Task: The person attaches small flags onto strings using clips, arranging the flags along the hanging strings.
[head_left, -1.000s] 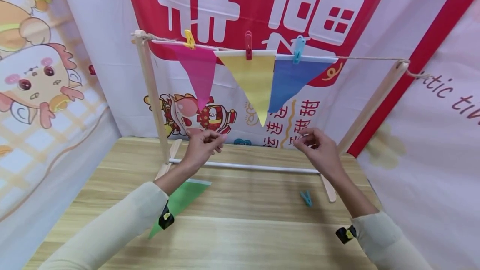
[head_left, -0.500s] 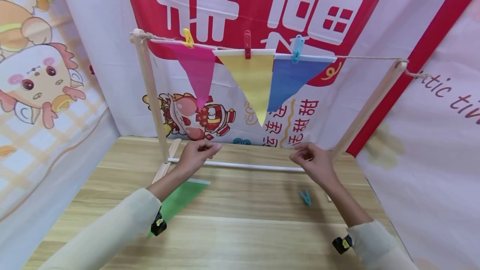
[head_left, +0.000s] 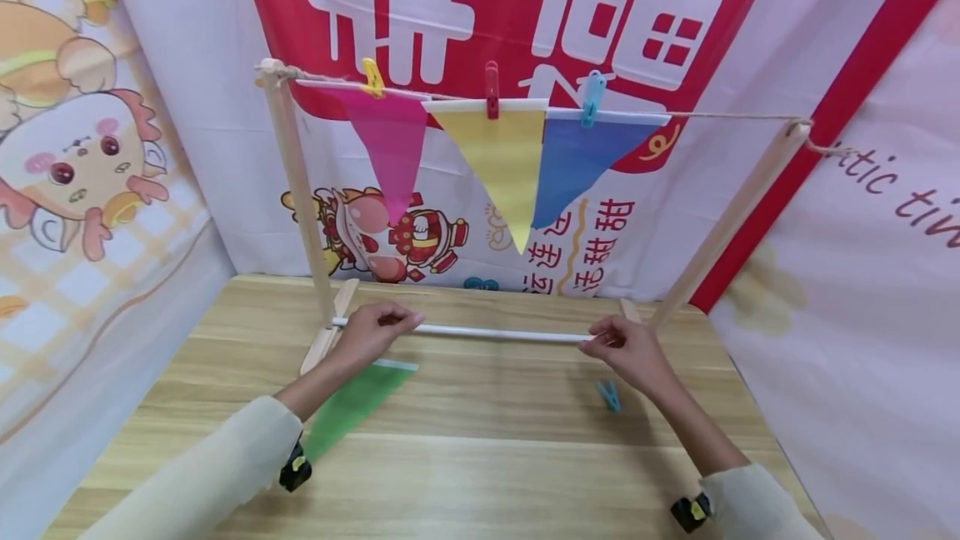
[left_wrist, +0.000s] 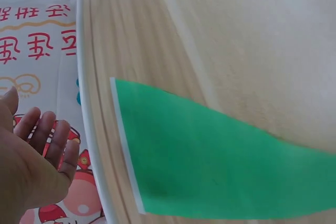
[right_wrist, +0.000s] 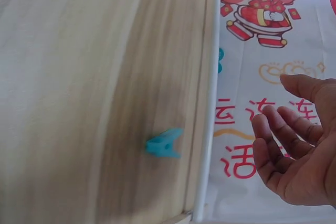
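My left hand [head_left: 375, 332] hovers over the table, fingers loosely curled around nothing. Close by lies a green triangular flag [head_left: 356, 407] with a white top strip, partly behind the forearm. My right hand [head_left: 626, 348], likewise loosely curled and holding nothing, is near a small teal clothespin [head_left: 609, 396] on the table. In the wrist views, the left hand [left_wrist: 37, 171] is apart from the flag [left_wrist: 210, 161] and the right hand [right_wrist: 299, 161] apart from the clothespin [right_wrist: 164, 143]. Pink [head_left: 390, 140], yellow [head_left: 502, 165] and blue [head_left: 585, 157] flags hang clipped along a string [head_left: 735, 116].
The string runs between a left wooden post [head_left: 296, 190] and a right wooden post [head_left: 735, 215]. A white rod [head_left: 495, 333] joins the posts low down, beyond the hands. A printed cloth [head_left: 487, 15] hangs behind the wood-grain table [head_left: 480, 482].
Both hands have come down from below the hanging flags toward the tabletop, the left one also drifting left. The flags and the loose clothespin have stayed where they were.
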The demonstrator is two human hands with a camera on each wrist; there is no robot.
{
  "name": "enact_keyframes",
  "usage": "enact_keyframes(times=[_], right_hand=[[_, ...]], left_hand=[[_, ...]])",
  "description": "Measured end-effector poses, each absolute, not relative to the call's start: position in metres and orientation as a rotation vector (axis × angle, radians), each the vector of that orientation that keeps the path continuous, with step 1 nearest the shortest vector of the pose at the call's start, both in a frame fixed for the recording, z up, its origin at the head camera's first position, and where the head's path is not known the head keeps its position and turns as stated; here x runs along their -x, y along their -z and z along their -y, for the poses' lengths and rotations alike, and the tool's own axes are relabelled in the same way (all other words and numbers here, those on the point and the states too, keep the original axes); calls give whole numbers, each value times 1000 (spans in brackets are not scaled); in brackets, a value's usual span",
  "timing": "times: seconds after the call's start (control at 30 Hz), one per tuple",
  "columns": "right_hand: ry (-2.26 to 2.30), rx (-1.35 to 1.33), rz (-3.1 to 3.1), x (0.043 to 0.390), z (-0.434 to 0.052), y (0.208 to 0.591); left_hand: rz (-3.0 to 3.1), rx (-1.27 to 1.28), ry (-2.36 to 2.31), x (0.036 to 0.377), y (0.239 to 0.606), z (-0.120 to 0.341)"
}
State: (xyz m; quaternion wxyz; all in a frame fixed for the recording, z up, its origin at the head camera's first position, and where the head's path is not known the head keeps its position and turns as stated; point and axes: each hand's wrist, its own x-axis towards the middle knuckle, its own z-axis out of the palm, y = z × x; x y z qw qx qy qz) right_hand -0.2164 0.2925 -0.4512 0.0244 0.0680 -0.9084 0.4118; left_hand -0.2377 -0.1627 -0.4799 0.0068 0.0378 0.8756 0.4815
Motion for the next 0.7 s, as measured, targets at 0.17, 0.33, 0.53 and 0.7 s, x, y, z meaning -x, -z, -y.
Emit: enact_keyframes(times=[0.17, 0.33, 0.53, 0.7], right_hand=[[-1240, -139, 2867, 212, -301, 461], [-1220, -128, 2920, 210, -310, 473], [-1119, -110, 3001, 209, -323, 480], [-1092, -97, 3049, 210, -330, 482]], left_hand=[[-2766, -166, -1400, 236, 488, 172], [-2781, -215, -1257, 236, 492, 180], [-2780, -267, -1139, 238, 494, 190], [-2832, -274, -991, 234, 496, 199]])
